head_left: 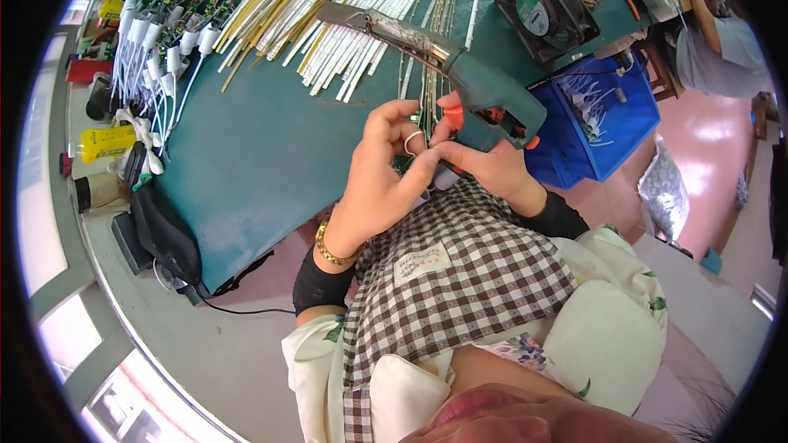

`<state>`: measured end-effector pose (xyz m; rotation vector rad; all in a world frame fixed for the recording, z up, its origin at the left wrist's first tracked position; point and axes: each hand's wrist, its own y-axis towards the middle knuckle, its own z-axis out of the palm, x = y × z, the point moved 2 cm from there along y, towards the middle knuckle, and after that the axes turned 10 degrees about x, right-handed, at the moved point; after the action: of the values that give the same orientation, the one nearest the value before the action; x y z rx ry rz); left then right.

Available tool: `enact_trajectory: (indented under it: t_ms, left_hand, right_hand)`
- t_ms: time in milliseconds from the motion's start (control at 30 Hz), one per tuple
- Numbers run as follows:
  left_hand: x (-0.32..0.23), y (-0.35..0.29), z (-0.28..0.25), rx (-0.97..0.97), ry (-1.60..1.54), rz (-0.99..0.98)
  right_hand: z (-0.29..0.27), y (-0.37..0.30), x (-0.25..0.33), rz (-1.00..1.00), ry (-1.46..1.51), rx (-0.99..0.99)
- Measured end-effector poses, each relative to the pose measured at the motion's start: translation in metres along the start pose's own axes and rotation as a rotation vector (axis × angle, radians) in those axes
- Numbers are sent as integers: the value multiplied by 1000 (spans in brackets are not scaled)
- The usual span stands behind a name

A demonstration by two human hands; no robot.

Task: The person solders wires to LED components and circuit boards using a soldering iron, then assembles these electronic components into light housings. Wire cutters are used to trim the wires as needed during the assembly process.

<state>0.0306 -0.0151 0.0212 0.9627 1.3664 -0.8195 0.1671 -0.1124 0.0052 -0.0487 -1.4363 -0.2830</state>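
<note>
My left hand (382, 166) is closed, thumb and fingertips pinched beside a thin white loop (414, 141). What its fingertips grip is too small to name. My right hand (495, 171) is closed too, against a dark green pistol-shaped tool (492, 90) with an orange trigger and a long, worn metal nose pointing to the upper left. Right thumb and fingertips meet close to the left ones. Thin strip ends (428, 102) run down between the hands. Under the fingers, a small grey-white cylinder (446, 177) shows in part against my checked apron (468, 279).
Many white and yellow strips (328, 29) lie across the green tabletop (246, 172). White-cabled parts (156, 49) pile up at the left. A black fan (546, 8) stands at the right, above a blue bin (611, 127) of cabled parts. Another person (722, 53) sits at far right.
</note>
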Motion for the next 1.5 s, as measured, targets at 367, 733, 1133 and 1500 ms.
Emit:
enact_trajectory:
  t_ms: [367,733,1133,1500]
  left_hand:
    - [-33,-6,-2,37,795,-56]
    - [-7,0,-88,-250,371,-423]
    - [29,8,-92,-416,511,-472]
    - [27,7,-89,-486,543,-471]
  right_hand:
    - [7,-4,4,21,-130,-30]
    - [-4,-7,5,241,160,149]
    - [-17,-24,-11,362,70,34]
    - [-32,-32,-33,123,-257,405]
